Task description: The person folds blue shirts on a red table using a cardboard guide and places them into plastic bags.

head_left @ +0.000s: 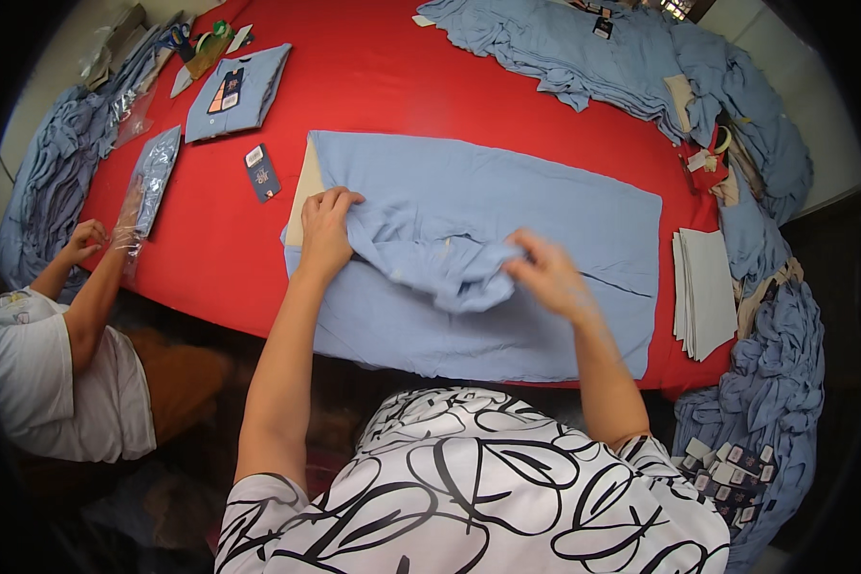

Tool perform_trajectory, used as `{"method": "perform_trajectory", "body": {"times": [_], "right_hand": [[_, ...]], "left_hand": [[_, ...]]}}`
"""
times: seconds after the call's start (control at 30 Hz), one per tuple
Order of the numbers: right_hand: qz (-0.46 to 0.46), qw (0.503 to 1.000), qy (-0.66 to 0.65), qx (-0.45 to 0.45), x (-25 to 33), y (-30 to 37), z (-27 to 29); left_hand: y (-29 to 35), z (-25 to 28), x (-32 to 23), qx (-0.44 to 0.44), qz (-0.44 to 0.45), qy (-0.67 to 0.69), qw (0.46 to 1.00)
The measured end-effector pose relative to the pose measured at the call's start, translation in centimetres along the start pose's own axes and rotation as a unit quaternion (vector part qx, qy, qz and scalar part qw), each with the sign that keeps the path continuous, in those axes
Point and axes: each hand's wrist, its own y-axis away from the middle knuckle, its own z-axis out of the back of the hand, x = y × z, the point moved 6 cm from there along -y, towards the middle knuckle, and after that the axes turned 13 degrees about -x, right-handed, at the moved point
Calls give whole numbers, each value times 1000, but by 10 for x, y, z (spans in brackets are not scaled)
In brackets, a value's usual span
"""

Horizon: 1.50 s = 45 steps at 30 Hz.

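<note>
Step looks like arranging the blue shirt (440, 263), near middle of the red table (392, 91); left hand (326, 236) on its bunched part, grip unclear, right hand (549, 275) apart from it, blurred, pinching the right end; next probably calls for smoothing the bunch flat; white boards (704, 297) right, more garments (622, 62) far right, co-worker (96, 383) left

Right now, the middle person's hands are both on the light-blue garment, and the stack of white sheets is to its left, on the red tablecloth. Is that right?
Not quite: in the head view, the stack of white sheets lies on the red tablecloth, but to the right of the light-blue garment, not left. The left hand and right hand are on the garment.
</note>
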Motion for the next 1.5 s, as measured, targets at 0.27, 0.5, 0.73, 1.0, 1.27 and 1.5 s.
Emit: {"method": "perform_trajectory", "body": {"times": [0.27,0.5,0.73,1.0,1.27,1.5], "right_hand": [[127,915,276,-266,-44,-40,69],[382,904,131,141,66,113,-138],[328,882,122,316,111,12,-143],[200,929,193,-245,29,-25,19],[23,868,375,-325,-116,159,63],[1,861,172,-479,-128,32,211]], "left_hand": [[-15,-2,-8,25,5,-23,999],[-9,-7,-3,100,52,-26,993],[-29,-10,59,319,258,196,891],[-36,0,43,316,243,147,905],[-13,-28,28,-87,13,-2,996],[-24,-30,43,-31,38,-10,999]]}}
